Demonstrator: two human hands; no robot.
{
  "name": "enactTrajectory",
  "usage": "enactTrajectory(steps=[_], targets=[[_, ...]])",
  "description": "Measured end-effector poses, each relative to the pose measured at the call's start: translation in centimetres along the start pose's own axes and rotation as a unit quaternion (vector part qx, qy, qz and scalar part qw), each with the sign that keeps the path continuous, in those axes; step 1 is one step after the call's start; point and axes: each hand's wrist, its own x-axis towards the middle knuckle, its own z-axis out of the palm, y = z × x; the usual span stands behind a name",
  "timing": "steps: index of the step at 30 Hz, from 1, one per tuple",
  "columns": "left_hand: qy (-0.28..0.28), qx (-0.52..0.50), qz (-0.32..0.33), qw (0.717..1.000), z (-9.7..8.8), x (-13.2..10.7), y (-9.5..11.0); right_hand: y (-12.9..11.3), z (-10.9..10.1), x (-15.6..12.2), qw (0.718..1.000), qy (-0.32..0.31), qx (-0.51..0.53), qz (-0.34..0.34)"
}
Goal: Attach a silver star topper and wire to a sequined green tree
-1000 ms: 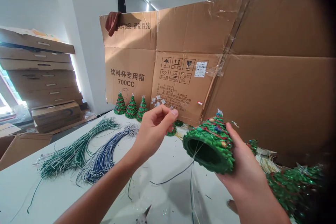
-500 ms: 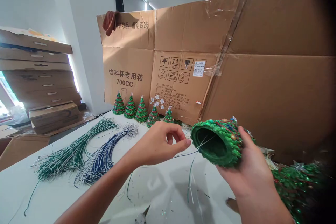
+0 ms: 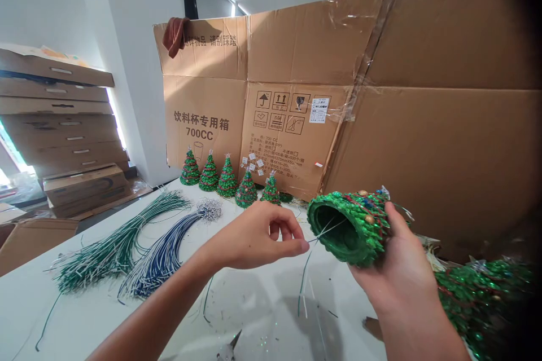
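Observation:
A small green Christmas tree ornament (image 3: 367, 208) with red garland and gold beads lies tilted on its side in my right hand (image 3: 396, 276), whose fingers wrap round it. Its hollow base faces left. Thin cords (image 3: 326, 230) come out of that opening; some green and white ends (image 3: 302, 287) hang below it. Just left of the base, my left hand (image 3: 265, 237) pinches a thin dark-blue cord between thumb and index finger. The far ends of the cords inside the tree are hidden.
Green cords (image 3: 122, 242) and blue-and-white cords (image 3: 167, 256) lie bundled on the white table (image 3: 254, 304). Several finished-looking trees (image 3: 227, 176) stand along the cardboard screen (image 3: 292, 56). More trees (image 3: 474, 299) lie at right. A pointed tool (image 3: 231, 347) is at the front edge.
My left fingers have moved slightly right and down, and now pinch the blue cord close to the base opening. The tree has turned slightly in my right hand.

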Motion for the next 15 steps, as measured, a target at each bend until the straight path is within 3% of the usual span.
enactTrajectory(steps=[3, 6, 10, 12, 15], targets=[[-0.024, -0.043, 0.012, 0.999, 0.2, -0.1, 0.5, 0.1, 0.1, -0.1, 1.0, -0.018, -0.015, -0.02], [-0.051, -0.013, 0.066, 0.996, 0.3, -0.4, 0.9, 0.3, 0.4, -0.3, 0.999, -0.038, -0.008, -0.022], [-0.098, 0.038, 0.131, 0.986, 0.3, -0.6, 0.9, 0.2, 1.0, -0.5, 0.997, 0.012, 0.074, 0.036], [-0.074, 0.05, 0.12, 0.989, 0.6, -0.5, 0.6, 0.0, 1.3, -0.6, 0.993, 0.034, 0.098, 0.056], [0.024, 0.066, 0.083, 0.994, 1.3, -0.2, 0.3, -0.3, 1.5, -0.8, 0.991, 0.044, 0.11, 0.06]])
